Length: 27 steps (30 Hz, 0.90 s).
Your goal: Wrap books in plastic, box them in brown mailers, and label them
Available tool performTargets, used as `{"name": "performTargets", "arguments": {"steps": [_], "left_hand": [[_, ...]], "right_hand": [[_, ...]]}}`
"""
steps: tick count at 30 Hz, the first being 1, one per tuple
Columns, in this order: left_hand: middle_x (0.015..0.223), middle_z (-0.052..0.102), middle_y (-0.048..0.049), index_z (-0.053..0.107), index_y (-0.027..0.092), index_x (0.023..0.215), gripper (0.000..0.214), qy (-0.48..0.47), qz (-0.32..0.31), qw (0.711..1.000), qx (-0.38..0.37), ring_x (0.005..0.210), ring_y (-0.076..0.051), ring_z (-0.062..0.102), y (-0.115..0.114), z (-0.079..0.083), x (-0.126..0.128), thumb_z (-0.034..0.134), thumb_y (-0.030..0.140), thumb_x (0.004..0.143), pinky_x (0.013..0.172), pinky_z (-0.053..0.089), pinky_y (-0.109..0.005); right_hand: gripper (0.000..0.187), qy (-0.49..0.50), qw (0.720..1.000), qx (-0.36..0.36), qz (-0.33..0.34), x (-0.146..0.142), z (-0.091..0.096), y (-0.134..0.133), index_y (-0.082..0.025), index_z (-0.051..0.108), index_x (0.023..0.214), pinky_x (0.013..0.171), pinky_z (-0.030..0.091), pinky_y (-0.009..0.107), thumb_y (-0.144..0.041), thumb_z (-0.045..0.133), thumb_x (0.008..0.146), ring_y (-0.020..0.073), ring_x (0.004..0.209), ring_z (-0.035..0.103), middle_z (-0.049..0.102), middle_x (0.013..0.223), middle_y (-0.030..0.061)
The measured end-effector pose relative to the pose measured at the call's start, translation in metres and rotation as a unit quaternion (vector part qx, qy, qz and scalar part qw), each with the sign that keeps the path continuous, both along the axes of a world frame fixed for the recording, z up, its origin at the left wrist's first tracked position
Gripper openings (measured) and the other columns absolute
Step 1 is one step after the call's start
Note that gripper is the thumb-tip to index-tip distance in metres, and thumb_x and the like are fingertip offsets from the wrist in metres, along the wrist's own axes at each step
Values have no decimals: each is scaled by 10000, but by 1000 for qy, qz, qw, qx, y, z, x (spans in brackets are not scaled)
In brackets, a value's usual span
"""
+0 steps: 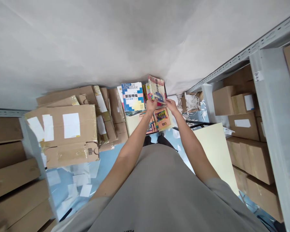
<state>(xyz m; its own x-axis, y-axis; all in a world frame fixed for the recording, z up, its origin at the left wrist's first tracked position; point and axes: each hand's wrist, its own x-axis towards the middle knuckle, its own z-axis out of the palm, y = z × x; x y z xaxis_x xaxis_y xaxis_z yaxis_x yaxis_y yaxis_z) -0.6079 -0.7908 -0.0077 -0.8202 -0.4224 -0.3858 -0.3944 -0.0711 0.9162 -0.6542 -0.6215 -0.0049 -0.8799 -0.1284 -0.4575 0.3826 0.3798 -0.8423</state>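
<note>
Both my arms reach forward to a small pile of books. My left hand and my right hand together grip a thin paperback book with a pale cover, tilted up above the pile. Left of it lies a blue-and-white book with printed characters. Under my hands lie colourful orange and pink books on a pale surface.
Cardboard boxes with white labels are heaped at the left. A grey metal shelf rack at the right holds more boxes. White paper slips litter the blue floor. A cream board leans at the right.
</note>
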Motion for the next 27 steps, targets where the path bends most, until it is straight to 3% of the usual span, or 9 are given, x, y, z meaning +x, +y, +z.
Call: {"name": "performTargets", "arguments": {"steps": [2,4,7,11,16,22,27], "left_hand": [[883,800,-106,739,232,916,263,-15,27,1000,2,1070,-361,814,5,11,1,871,457,957,1008,672,-473],[943,822,-117,757,217,937,337,15,-6,999,36,1084,-349,813,8,25,12,875,532,960,1040,666,-482],[999,846,-127,793,199,983,512,51,-77,992,90,1089,-336,827,13,45,46,902,695,923,1071,676,-503],[1176,897,-136,862,186,1124,677,61,-126,985,99,1162,-356,835,23,62,99,1005,762,799,1098,683,-509],[1405,880,-175,879,182,1307,826,60,-36,996,49,1281,-360,821,30,67,140,953,844,819,1163,658,-500],[1306,902,-149,904,183,1199,752,72,8,997,11,1170,-309,832,21,72,172,950,835,827,1073,663,-422],[1211,902,-154,903,170,1147,678,76,-8,997,-7,1056,-293,821,-9,71,191,935,776,846,950,663,-397]], "right_hand": [[395,-12,999,-43,-20,1,5,6,-233,805,1109,1179,645,539,-574,820,909,295,1223,814,887,1255,109],[440,-29,992,-116,-35,2,16,14,-241,788,1109,1186,657,538,-632,837,914,305,1265,821,890,1307,121],[574,-38,976,-211,-32,10,39,31,-258,779,1167,1199,676,544,-743,886,879,342,1379,809,894,1359,125],[694,-24,973,-227,-20,32,55,58,-298,763,1327,1249,669,539,-740,949,825,337,1482,778,852,1522,103],[784,-27,970,-242,-3,68,44,73,-307,730,1403,1323,614,551,-726,984,790,344,1525,757,820,1593,106],[893,-15,960,-279,2,108,39,73,-316,714,1422,1337,595,541,-786,1033,733,346,1503,761,833,1563,100],[856,12,961,-277,18,135,48,57,-308,734,1393,1356,580,563,-750,1068,741,351,1459,780,859,1502,99]]}}
